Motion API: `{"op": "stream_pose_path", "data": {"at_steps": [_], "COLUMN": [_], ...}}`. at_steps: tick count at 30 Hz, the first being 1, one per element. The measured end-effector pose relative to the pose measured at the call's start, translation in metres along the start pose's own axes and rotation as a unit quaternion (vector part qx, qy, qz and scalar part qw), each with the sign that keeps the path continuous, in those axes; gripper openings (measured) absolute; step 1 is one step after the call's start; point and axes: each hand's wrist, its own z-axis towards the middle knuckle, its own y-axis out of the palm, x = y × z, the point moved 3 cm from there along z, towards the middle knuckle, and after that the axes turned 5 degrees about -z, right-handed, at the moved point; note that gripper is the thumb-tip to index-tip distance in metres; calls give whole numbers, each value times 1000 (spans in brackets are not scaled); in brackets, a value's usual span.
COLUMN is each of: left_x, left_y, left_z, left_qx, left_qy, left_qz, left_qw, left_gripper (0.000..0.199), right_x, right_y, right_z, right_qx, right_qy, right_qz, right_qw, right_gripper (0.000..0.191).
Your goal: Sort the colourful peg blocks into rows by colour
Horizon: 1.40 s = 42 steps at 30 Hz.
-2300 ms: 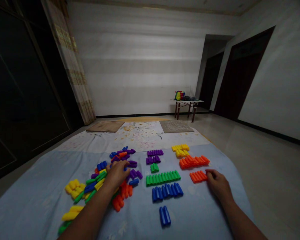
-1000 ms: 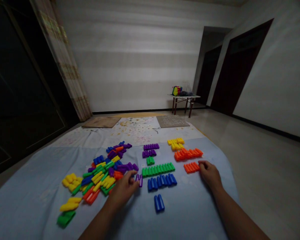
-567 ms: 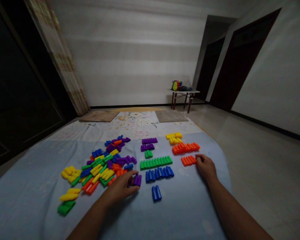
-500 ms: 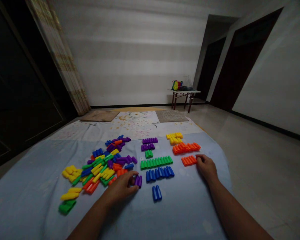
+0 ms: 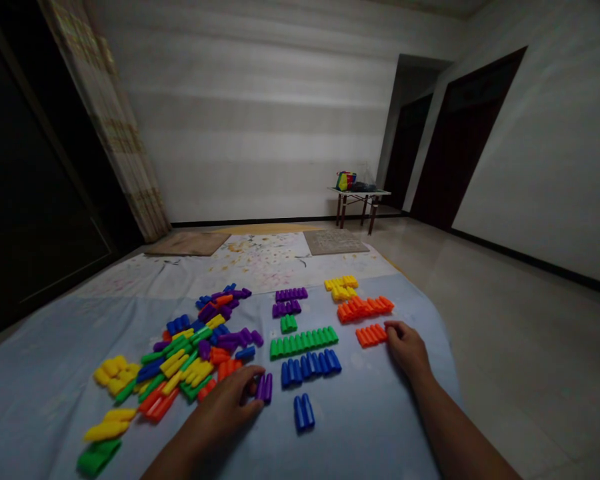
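Between the thumb and fingers of my left hand are purple pieces, low on the blue cloth. My right hand rests at the right end of a short orange row, its fingers closed against the last piece. Left of my left hand lies a mixed pile of yellow, green, blue, orange and purple pieces. Between my hands are a long green row, a blue row and a small blue group. Farther back are purple rows and a larger orange row.
Yellow pieces lie at the back right of the cloth. Two flat boards, one brown and one grey, lie at the far edge. Beyond stands a small table with a colourful item and a bag.
The view has tilted up and shifted slightly, so everything on the cloth appears lower and farther left. Both hands stay at the same pieces.
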Motion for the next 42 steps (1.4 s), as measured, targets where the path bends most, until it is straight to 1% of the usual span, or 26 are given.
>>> {"op": "stream_pose_path", "data": {"at_steps": [2,4,7,10,14,17,20,23,27,31,34,36,38,40,42], "left_x": [2,7,15,20,17,12,5,-4,-7,-4,2,8,15,23,30], "left_y": [-3,-11,-28,-44,-55,-58,-56,-52,-44,-45,-50,-52,-49,-40,-26], "left_z": [2,7,25,57,110,146,173,193,208,207,191,169,139,105,70], "left_qx": [5,22,82,126,140,143,140,134,119,125,150,171,187,191,172], "left_qy": [3,8,26,38,12,-5,-28,-50,-50,-36,-15,4,26,59,84], "left_qz": [-2,-6,-14,1,68,97,109,115,104,76,51,35,19,-5,-34], "left_qw": [1000,1000,996,991,988,985,984,983,986,989,987,985,982,980,981], "left_gripper": [48,50,51,51,49,45,44,44,48,55,52,47,42,39,37], "right_x": [-1,-2,-4,-4,-3,-3,-2,-3,-5,-3,-2,-2,-4,-5,-4], "right_y": [-1,-1,-1,-1,0,1,1,1,1,2,2,1,-1,-3,-4], "right_z": [0,-1,-1,-1,-1,-1,-1,-2,-2,-1,-1,-2,-2,-2,-2], "right_qx": [1,4,1,-6,-8,-11,-18,-24,-25,-23,-21,-14,-6,0,2], "right_qy": [6,7,3,2,8,10,13,13,13,17,18,21,20,19,21], "right_qz": [1,2,4,8,21,24,19,17,16,16,17,15,12,13,15], "right_qw": [1000,1000,1000,1000,1000,1000,1000,999,999,999,999,1000,1000,1000,1000], "right_gripper": [36,36,36,36,35,35,34,35,35,34,33,33,34,34,34]}}
